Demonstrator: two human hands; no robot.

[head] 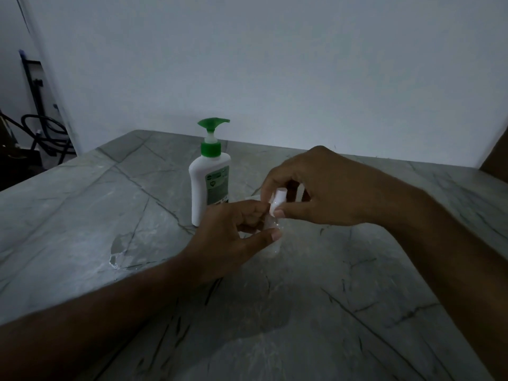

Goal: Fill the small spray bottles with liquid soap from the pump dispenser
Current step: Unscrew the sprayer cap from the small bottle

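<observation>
Nearest to you, your two forearms reach in from the bottom corners over the grey marble table (82, 215), the left from the lower left, the right from the lower right. They meet above the middle of the tabletop.

Your left hand (231, 237) has its fingers curled, thumb and fingertips pinching the clear body of one small spray bottle (275, 229). The bottle stands nearly upright, its long axis running from the table up toward your right hand, tilted a little to the right at the top. Its base sits just below your left thumb, at or just above the tabletop; the dim light does not show whether it touches. The clear body is hard to make out, so I cannot tell whether it holds any liquid.

Your right hand (324, 188) comes over the top of that bottle, fingers curled, thumb and forefinger gripping the white cap (278, 200). The cap points up and slightly right, in line with the bottle beneath it. The two hands are touching or almost touching at the neck.

To the left of your left hand, a patch of wet spill (118, 251) shines on the marble.

Just beyond your left hand's knuckles stands one pump dispenser (210, 182), white with a green collar and green pump head. It stands upright, its long axis vertical, and its spout points right, toward your right hand's side.

Count in view: one small spray bottle, one cap, one dispenser.

Behind it rises a plain white wall (302, 64).
</observation>
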